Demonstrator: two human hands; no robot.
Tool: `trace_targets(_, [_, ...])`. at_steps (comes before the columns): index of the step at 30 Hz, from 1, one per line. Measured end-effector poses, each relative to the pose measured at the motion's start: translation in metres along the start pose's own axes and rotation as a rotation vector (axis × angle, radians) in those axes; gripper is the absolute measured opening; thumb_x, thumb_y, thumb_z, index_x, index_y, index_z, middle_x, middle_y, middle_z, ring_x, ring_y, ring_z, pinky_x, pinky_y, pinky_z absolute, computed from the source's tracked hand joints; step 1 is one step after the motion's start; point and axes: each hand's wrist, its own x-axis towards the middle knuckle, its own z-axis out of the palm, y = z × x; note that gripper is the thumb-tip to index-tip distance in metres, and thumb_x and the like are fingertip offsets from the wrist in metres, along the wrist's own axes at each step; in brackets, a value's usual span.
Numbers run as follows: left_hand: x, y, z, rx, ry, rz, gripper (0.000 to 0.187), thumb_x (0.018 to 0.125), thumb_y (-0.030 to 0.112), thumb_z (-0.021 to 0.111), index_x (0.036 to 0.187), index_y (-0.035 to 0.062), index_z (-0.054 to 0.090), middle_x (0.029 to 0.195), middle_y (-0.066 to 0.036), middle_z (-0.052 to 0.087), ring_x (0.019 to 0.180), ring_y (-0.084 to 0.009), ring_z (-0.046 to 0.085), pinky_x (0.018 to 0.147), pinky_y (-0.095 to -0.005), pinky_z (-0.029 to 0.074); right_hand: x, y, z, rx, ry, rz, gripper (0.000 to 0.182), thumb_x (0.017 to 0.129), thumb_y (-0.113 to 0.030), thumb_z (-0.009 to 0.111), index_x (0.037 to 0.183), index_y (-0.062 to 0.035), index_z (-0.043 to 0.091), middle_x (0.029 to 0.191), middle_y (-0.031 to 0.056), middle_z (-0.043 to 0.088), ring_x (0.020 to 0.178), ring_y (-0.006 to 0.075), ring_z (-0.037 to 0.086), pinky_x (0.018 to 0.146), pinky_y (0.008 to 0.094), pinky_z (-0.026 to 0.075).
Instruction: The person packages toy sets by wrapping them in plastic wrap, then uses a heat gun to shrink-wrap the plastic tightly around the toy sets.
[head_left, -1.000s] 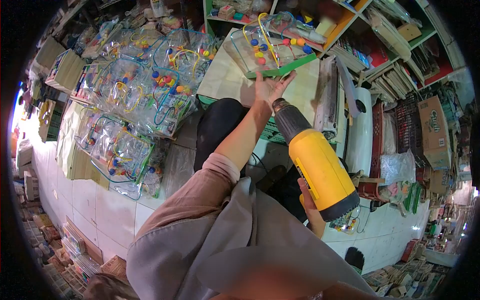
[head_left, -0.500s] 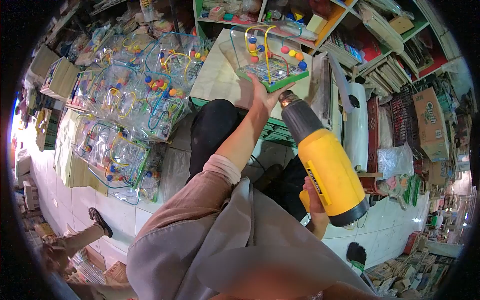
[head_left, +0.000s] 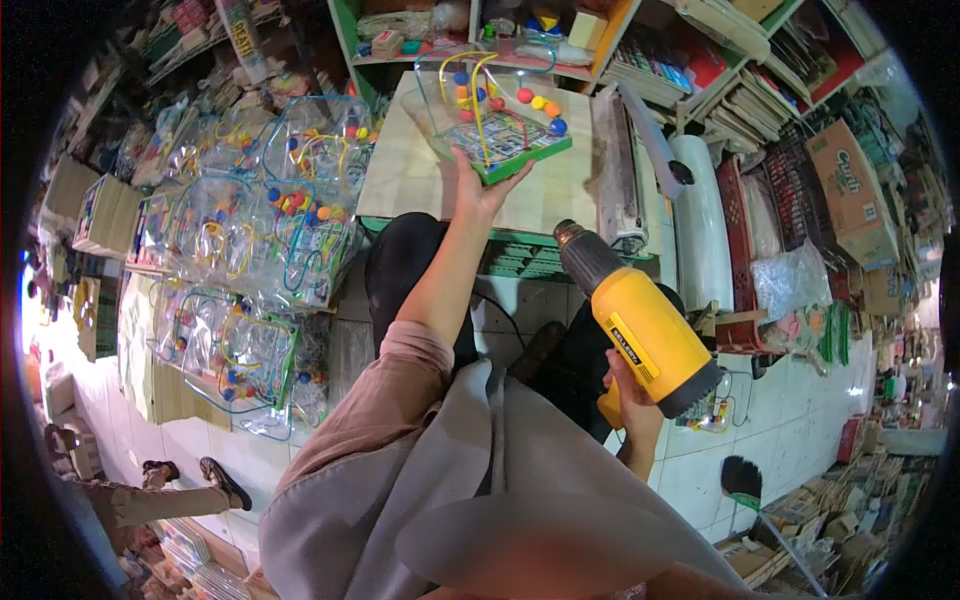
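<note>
A bead maze toy (head_left: 515, 142) with a green-edged base, curved yellow and blue wires and coloured beads is held up over the low table (head_left: 400, 185). My left hand (head_left: 482, 190) grips the near left edge of its base from below. My right hand (head_left: 632, 395) is wrapped round the handle of a yellow and black heat gun (head_left: 650, 330). The gun's metal nozzle points up and left, apart from the toy and to the lower right of it. The gun body hides part of my right hand.
Several plastic-wrapped bead mazes (head_left: 250, 220) are stacked at the left. A long sealing device (head_left: 622, 190) lies on the table's right side, beside a white roll (head_left: 700, 240). Shelves (head_left: 350, 50) stand behind. Another person's legs (head_left: 170, 500) show at the lower left; a brush (head_left: 742, 480) is lower right.
The toy and my left hand have shifted left in view. The heat gun's nozzle has moved down, away from the toy's base. The view has also shifted.
</note>
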Motion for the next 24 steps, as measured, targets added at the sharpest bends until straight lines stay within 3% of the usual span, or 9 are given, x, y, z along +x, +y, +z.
trace_targets(1, [0.000, 0.000, -0.001, 0.004, 0.001, -0.011, 0.071, 0.086, 0.060, 0.030, 0.139, 0.0158, 0.016, 0.141, -0.016, 0.021, 0.128, -0.0397, 0.023, 0.099, -0.0616, 0.026, -0.001, 0.005, 0.000, -0.040, -0.014, -0.046, 0.021, 0.078, -0.003, 0.066, 0.098, -0.0005, 0.058, 0.083, 0.0085, 0.062, 0.060, 0.0120, 0.056, 0.055, 0.0244, 0.046])
trace_targets(2, [0.000, 0.001, -0.002, 0.053, 0.013, 0.009, 0.070, 0.086, 0.059, 0.031, 0.139, 0.0155, 0.017, 0.141, -0.016, 0.022, 0.128, -0.0397, 0.023, 0.098, -0.0616, 0.027, -0.001, 0.015, 0.001, 0.098, 0.053, 0.076, 0.021, 0.079, -0.005, 0.065, 0.099, -0.0017, 0.058, 0.083, 0.0069, 0.061, 0.063, 0.0111, 0.056, 0.057, 0.0240, 0.046])
trace_targets(7, [-0.014, 0.004, 0.019, 0.213, 0.044, 0.094, 0.066, 0.088, 0.054, 0.034, 0.137, 0.0132, 0.019, 0.139, -0.016, 0.025, 0.125, -0.0403, 0.027, 0.095, -0.0616, 0.033, 0.034, 0.031, 0.013, 0.089, 0.036, 0.136, 0.021, 0.081, -0.012, 0.065, 0.098, -0.0033, 0.057, 0.078, 0.0033, 0.057, 0.067, 0.0100, 0.055, 0.060, 0.0233, 0.046])
trace_targets(9, [-0.013, 0.013, 0.023, 0.216, 0.031, 0.098, 0.065, 0.088, 0.054, 0.034, 0.137, 0.0130, 0.019, 0.139, -0.017, 0.025, 0.125, -0.0402, 0.028, 0.094, -0.0615, 0.034, 0.053, 0.033, 0.036, 0.280, 0.085, 0.306, 0.021, 0.079, -0.014, 0.067, 0.094, -0.0032, 0.057, 0.077, 0.0032, 0.056, 0.063, 0.0114, 0.055, 0.057, 0.0243, 0.046])
trace_targets(13, [-0.030, 0.038, 0.047, 0.297, -0.076, 0.150, 0.068, 0.086, 0.057, 0.035, 0.135, 0.0112, 0.022, 0.137, -0.015, 0.029, 0.123, -0.0397, 0.032, 0.093, -0.0632, 0.034, 0.122, 0.048, 0.089, 0.685, -0.019, 0.370, 0.028, 0.075, -0.020, 0.072, 0.092, -0.0051, 0.055, 0.074, 0.0030, 0.057, 0.055, 0.0129, 0.055, 0.049, 0.0258, 0.047])
trace_targets(18, [-0.073, 0.073, 0.090, 0.520, -0.125, 0.268, 0.070, 0.085, 0.060, 0.034, 0.135, 0.0115, 0.024, 0.137, -0.014, 0.032, 0.122, -0.0398, 0.034, 0.094, -0.0607, 0.034, 0.227, 0.075, 0.174, 0.977, -0.181, 0.454, 0.027, 0.080, -0.033, 0.064, 0.083, -0.0094, 0.051, 0.064, 0.0053, 0.051, 0.050, 0.0177, 0.052, 0.047, 0.0334, 0.047])
trace_targets(20, [-0.103, 0.067, 0.121, 0.902, -0.055, 0.511, 0.070, 0.085, 0.060, 0.036, 0.134, 0.0113, 0.028, 0.136, -0.013, 0.034, 0.121, -0.0398, 0.034, 0.094, -0.0601, 0.034, 0.273, 0.098, 0.202, 1.018, -0.144, 0.502, 0.029, 0.080, -0.036, 0.063, 0.082, -0.0098, 0.051, 0.062, 0.0056, 0.050, 0.049, 0.0185, 0.051, 0.047, 0.0346, 0.047])
trace_targets(22, [-0.108, 0.103, 0.101, 0.521, 0.051, 0.314, 0.068, 0.085, 0.058, 0.037, 0.133, 0.0107, 0.029, 0.134, -0.014, 0.036, 0.121, -0.0406, 0.035, 0.092, -0.0621, 0.034, 0.309, 0.122, 0.220, 1.140, -0.141, 0.541, 0.029, 0.079, -0.037, 0.064, 0.084, -0.0107, 0.052, 0.062, 0.0056, 0.050, 0.049, 0.0189, 0.051, 0.046, 0.0341, 0.046])
trace_targets(24, [-0.122, 0.109, 0.101, 0.645, 0.059, 0.346, 0.067, 0.086, 0.056, 0.038, 0.134, 0.0105, 0.029, 0.134, -0.015, 0.035, 0.120, -0.0419, 0.035, 0.091, -0.0637, 0.035, 0.321, 0.133, 0.231, 1.117, -0.090, 0.517, 0.032, 0.080, -0.038, 0.063, 0.084, -0.0095, 0.051, 0.061, 0.0056, 0.050, 0.049, 0.0193, 0.051, 0.047, 0.0326, 0.046])
